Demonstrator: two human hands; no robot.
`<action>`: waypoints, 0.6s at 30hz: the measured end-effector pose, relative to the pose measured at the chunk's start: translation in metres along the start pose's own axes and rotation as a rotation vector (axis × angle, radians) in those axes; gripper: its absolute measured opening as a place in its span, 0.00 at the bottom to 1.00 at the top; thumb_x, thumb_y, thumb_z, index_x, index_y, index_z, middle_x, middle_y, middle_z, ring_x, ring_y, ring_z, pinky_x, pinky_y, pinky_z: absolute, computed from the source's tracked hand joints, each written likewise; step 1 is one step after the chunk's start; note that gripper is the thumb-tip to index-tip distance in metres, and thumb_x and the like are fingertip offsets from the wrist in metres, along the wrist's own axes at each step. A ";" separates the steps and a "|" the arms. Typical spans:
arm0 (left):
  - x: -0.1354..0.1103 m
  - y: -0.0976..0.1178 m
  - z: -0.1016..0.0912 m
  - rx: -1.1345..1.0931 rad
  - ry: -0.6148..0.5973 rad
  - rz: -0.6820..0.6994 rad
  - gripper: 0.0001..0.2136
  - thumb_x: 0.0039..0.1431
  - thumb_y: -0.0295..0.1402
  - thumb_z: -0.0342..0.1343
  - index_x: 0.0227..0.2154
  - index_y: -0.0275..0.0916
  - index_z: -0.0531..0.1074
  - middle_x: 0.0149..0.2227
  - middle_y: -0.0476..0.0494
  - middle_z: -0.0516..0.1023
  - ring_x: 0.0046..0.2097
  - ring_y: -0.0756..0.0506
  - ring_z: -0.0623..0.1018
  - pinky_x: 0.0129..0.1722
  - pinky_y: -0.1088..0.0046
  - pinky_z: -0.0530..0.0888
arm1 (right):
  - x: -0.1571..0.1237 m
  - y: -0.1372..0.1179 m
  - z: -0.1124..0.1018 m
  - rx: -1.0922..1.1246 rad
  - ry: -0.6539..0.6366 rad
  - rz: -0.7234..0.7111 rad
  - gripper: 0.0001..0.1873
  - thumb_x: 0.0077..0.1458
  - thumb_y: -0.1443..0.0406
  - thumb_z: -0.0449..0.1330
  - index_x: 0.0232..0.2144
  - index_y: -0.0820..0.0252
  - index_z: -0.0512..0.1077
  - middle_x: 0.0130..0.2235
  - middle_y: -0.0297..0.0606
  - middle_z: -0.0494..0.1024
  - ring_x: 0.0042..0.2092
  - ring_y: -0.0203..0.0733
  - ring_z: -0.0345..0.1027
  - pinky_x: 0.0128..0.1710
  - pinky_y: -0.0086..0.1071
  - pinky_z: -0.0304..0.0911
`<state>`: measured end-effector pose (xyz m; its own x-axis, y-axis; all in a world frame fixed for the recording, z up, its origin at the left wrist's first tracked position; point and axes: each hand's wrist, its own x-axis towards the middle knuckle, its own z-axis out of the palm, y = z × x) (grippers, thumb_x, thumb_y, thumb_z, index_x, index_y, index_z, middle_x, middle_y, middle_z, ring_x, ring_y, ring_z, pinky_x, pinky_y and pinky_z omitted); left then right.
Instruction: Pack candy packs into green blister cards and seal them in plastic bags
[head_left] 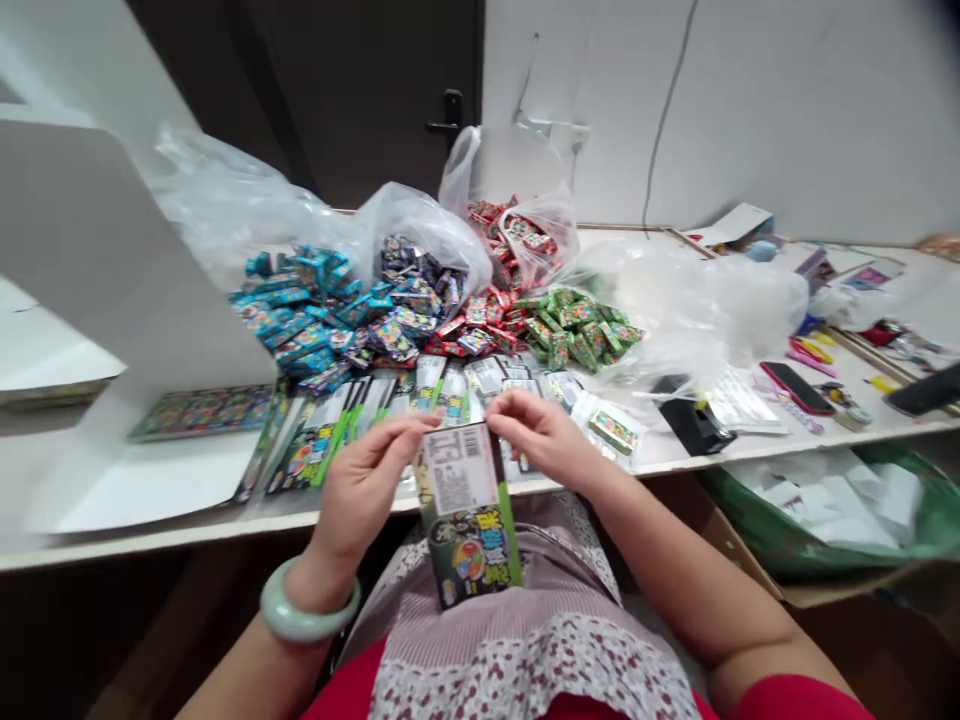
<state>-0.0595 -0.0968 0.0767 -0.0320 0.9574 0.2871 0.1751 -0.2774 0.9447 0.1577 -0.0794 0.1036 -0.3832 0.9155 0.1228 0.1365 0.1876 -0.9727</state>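
A black and green printed card box [469, 520], flat-looking, hangs in front of my lap at the table's edge. My left hand [375, 470] pinches its upper left corner between thumb and finger. At the upper right corner, my right hand [540, 435] holds it the same way. Beyond my hands, more printed packs [322, 440] lie in an overlapping row along the table. Behind them are heaps of small wrapped packets: blue [300, 320], purple [409, 290], red [484, 320] and green [577, 325].
Plastic bags [652, 300] stand around the heaps. A white board [142, 330] rises at the left. On the right lie a black tape dispenser [694, 415], a phone [796, 387] and scissors [814, 350]. Below the table edge is a green bag [810, 540] of white pieces.
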 end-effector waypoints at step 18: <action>0.007 0.022 -0.004 -0.330 -0.059 -0.074 0.04 0.52 0.31 0.63 0.30 0.37 0.75 0.29 0.48 0.78 0.31 0.51 0.76 0.31 0.77 0.73 | 0.009 -0.034 0.000 -0.343 -0.088 -0.164 0.04 0.58 0.62 0.59 0.33 0.56 0.69 0.37 0.36 0.73 0.39 0.38 0.68 0.33 0.31 0.65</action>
<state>-0.0601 -0.0971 0.1005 0.0258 0.9762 0.2155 -0.1535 -0.2092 0.9658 0.1497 -0.0778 0.1373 -0.4999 0.8324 0.2393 0.3592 0.4507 -0.8172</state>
